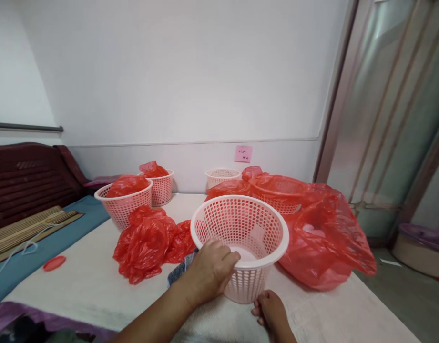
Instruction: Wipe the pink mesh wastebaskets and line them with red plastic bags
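Note:
A pale pink plastic basket (pixel 240 281) with perforated sides stands on the covered table in front of me, its inside showing only the bottom and a light label-like patch. My left hand (pixel 214 269) is closed over the near rim, fingers reaching inside. By the basket's lower right side is my right hand (pixel 271 307), its fingers curled in; whether it holds anything or touches the base is hidden. A grey-blue cloth (pixel 179 272) lies partly behind my left hand. Crumpled red plastic bags (pixel 146 243) rest left of the basket, and a large red bag (pixel 319 247) spreads out on the right.
Two pink baskets holding red bags, a nearer one (pixel 122 207) and a farther one (pixel 162 188), stand at the back left. Another basket (pixel 222 175) is by the wall, below a pink note (pixel 243 154). A small red disc (pixel 55 263) lies near the left edge.

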`<state>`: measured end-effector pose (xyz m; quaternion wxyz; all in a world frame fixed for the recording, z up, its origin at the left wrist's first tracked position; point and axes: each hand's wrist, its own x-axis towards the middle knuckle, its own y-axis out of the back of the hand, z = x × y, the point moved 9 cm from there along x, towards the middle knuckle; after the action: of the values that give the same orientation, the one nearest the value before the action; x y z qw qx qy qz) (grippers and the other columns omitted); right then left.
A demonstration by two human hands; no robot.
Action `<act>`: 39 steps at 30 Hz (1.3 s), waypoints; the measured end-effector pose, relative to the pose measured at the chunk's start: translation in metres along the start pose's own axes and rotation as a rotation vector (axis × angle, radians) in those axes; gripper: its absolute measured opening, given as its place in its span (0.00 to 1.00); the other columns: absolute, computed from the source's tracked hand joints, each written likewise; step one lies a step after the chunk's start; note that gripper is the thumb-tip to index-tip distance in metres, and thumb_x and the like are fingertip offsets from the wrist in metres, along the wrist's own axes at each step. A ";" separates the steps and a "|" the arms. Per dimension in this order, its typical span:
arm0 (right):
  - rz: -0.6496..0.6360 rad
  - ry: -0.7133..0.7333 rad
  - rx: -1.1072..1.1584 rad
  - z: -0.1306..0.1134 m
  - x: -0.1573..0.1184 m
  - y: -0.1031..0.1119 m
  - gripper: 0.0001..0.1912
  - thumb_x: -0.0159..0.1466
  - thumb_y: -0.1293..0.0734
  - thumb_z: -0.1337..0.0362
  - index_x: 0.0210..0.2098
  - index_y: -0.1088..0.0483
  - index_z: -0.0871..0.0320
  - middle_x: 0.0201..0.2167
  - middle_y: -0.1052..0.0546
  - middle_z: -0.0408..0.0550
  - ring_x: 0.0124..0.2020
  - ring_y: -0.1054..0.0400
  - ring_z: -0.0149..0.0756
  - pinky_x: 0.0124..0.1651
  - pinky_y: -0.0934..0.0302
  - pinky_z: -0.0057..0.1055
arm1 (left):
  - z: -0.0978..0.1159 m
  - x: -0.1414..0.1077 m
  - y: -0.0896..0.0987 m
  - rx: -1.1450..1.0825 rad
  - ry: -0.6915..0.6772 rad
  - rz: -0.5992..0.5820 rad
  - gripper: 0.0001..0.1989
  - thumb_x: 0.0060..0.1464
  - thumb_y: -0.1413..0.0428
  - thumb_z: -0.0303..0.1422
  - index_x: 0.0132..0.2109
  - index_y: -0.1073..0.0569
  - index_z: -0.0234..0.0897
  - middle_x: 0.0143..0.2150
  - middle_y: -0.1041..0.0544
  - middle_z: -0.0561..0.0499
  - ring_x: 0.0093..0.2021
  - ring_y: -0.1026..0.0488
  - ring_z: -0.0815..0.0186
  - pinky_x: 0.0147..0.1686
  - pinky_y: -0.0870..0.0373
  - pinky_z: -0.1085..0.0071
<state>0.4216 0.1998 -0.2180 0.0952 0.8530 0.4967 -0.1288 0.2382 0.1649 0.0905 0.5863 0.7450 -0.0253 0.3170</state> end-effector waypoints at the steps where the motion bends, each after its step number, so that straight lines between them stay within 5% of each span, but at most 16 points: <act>1: -0.013 -0.012 0.000 0.002 -0.001 -0.001 0.06 0.47 0.39 0.61 0.22 0.43 0.53 0.14 0.32 0.40 0.13 0.35 0.32 0.13 0.51 0.23 | 0.001 -0.001 0.001 -0.003 -0.005 -0.001 0.12 0.57 0.50 0.28 0.49 0.32 0.36 0.38 0.26 0.48 0.39 0.34 0.59 0.40 0.37 0.60; 8: -0.072 -0.072 -0.020 0.017 -0.004 -0.004 0.07 0.49 0.39 0.60 0.23 0.44 0.53 0.13 0.33 0.39 0.11 0.37 0.30 0.12 0.59 0.21 | 0.004 -0.007 0.021 -0.080 0.000 0.111 0.16 0.56 0.47 0.36 0.51 0.33 0.35 0.38 0.26 0.47 0.39 0.33 0.58 0.44 0.36 0.56; 12: -0.036 -0.078 -0.045 0.019 -0.002 -0.001 0.07 0.54 0.41 0.60 0.24 0.45 0.53 0.13 0.34 0.38 0.10 0.38 0.28 0.11 0.58 0.20 | 0.005 -0.028 0.040 -0.127 0.025 0.395 0.20 0.55 0.44 0.36 0.53 0.36 0.33 0.46 0.28 0.44 0.48 0.33 0.57 0.56 0.41 0.52; 15: -0.022 -0.074 -0.044 0.015 -0.004 0.002 0.06 0.56 0.42 0.61 0.25 0.45 0.54 0.14 0.35 0.37 0.11 0.37 0.28 0.12 0.57 0.20 | -0.026 -0.069 0.029 -0.194 0.294 0.570 0.16 0.56 0.47 0.31 0.52 0.37 0.39 0.47 0.30 0.46 0.51 0.34 0.60 0.55 0.38 0.57; 17: -0.017 -0.068 -0.043 0.010 -0.006 0.004 0.06 0.55 0.41 0.61 0.25 0.45 0.53 0.14 0.35 0.37 0.11 0.37 0.27 0.12 0.57 0.20 | -0.056 -0.102 -0.004 -0.230 0.584 0.514 0.12 0.59 0.51 0.30 0.50 0.37 0.40 0.47 0.30 0.46 0.52 0.33 0.62 0.54 0.35 0.59; 19: -0.001 -0.064 -0.051 0.006 -0.008 0.006 0.07 0.53 0.39 0.61 0.25 0.45 0.53 0.14 0.35 0.36 0.11 0.38 0.28 0.12 0.57 0.21 | -0.074 -0.127 -0.042 -0.240 0.709 0.399 0.14 0.59 0.52 0.30 0.52 0.37 0.37 0.50 0.30 0.42 0.54 0.33 0.59 0.54 0.35 0.56; 24: 0.052 -0.092 -0.060 0.007 -0.007 0.009 0.10 0.48 0.40 0.65 0.31 0.44 0.53 0.12 0.37 0.34 0.10 0.39 0.30 0.12 0.59 0.21 | -0.094 -0.156 -0.135 -0.278 0.799 0.018 0.37 0.41 0.39 0.31 0.62 0.36 0.42 0.67 0.41 0.38 0.65 0.44 0.43 0.61 0.46 0.43; 26: 0.052 -0.113 -0.036 0.010 -0.004 0.009 0.15 0.46 0.40 0.66 0.35 0.43 0.53 0.12 0.38 0.33 0.10 0.39 0.30 0.12 0.60 0.21 | -0.100 -0.163 -0.158 -0.284 0.815 -0.097 0.37 0.37 0.37 0.31 0.60 0.32 0.44 0.67 0.41 0.38 0.66 0.46 0.37 0.60 0.49 0.39; 30: 0.036 -0.149 -0.014 0.019 0.004 0.012 0.17 0.44 0.40 0.64 0.35 0.43 0.53 0.13 0.37 0.34 0.10 0.40 0.30 0.12 0.61 0.22 | -0.111 -0.174 -0.176 -0.274 0.807 -0.216 0.25 0.41 0.44 0.26 0.51 0.25 0.36 0.60 0.31 0.38 0.61 0.39 0.42 0.59 0.47 0.45; 34: 0.015 -0.161 -0.003 0.027 0.011 0.014 0.17 0.43 0.40 0.62 0.34 0.44 0.52 0.13 0.36 0.34 0.10 0.40 0.31 0.12 0.63 0.22 | -0.122 -0.185 -0.172 -0.245 0.762 -0.252 0.24 0.42 0.50 0.20 0.48 0.25 0.35 0.53 0.27 0.43 0.56 0.36 0.54 0.57 0.42 0.59; 39: -0.012 -0.152 0.018 0.033 0.015 0.015 0.17 0.44 0.39 0.60 0.34 0.44 0.52 0.13 0.36 0.34 0.10 0.40 0.30 0.12 0.64 0.22 | -0.146 -0.210 -0.158 -0.197 0.781 -0.277 0.20 0.51 0.57 0.18 0.44 0.25 0.34 0.48 0.26 0.42 0.51 0.34 0.55 0.52 0.41 0.59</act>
<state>0.4379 0.1951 -0.2539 0.1245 0.8385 0.4921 -0.1983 0.0711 0.2736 -0.1342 0.6575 0.5057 0.2690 0.4896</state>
